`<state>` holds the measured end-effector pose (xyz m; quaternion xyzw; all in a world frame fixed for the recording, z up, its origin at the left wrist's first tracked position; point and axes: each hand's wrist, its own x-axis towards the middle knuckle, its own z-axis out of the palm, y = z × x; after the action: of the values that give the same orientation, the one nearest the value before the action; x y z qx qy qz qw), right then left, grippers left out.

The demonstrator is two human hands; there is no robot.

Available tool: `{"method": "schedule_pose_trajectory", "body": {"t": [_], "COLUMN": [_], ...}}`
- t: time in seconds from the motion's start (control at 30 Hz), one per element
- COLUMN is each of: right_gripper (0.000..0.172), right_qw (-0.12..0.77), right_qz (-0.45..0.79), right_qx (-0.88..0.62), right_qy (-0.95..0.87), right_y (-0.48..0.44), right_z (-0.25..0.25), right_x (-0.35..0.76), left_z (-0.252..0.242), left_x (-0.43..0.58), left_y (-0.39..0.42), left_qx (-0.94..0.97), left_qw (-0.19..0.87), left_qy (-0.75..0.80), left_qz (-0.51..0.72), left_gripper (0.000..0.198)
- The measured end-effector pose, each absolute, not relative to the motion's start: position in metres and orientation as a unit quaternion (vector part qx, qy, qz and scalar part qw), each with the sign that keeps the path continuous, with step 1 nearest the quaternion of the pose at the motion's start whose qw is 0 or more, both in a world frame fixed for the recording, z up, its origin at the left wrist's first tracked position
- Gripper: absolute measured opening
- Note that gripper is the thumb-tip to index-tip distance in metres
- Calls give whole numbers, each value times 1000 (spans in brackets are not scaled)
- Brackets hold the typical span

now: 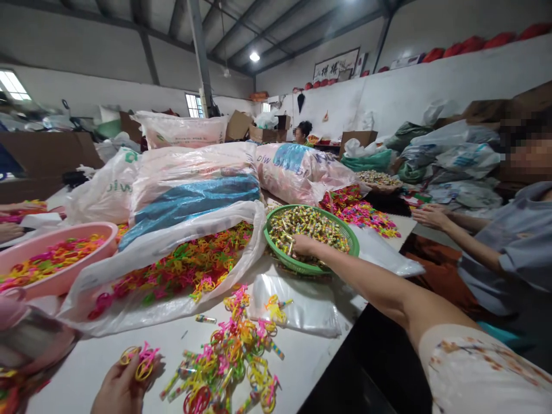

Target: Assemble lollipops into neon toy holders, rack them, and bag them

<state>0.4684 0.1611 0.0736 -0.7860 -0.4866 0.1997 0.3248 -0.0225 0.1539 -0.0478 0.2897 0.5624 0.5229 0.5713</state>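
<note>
Low at the near edge of the table, the left hand was curled shut around a few pink and yellow plastic rings, just beside a loose heap of ring toys. The right hand reached into the green basket, fingers down among small wrapped sticks (how far they had closed, I couldn't tell). A pink basin and an open white bag each held bright rings.
</note>
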Motion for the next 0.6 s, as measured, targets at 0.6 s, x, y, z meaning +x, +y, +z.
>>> {"method": "schedule_pose_trajectory", "body": {"t": [0.6], "right_gripper": [27], "right_qw": [542], "right_qz": [673], "right_qx": [-420], "right_qy": [-277], "right_y": [61], "right_z": [89], "right_x": [296], "left_z": [17], "left_x": [-1], "left_y": [96], "left_qx": [232], "left_qw": [680], "left_qy": [440], "left_qz": [539], "left_gripper": [22]}}
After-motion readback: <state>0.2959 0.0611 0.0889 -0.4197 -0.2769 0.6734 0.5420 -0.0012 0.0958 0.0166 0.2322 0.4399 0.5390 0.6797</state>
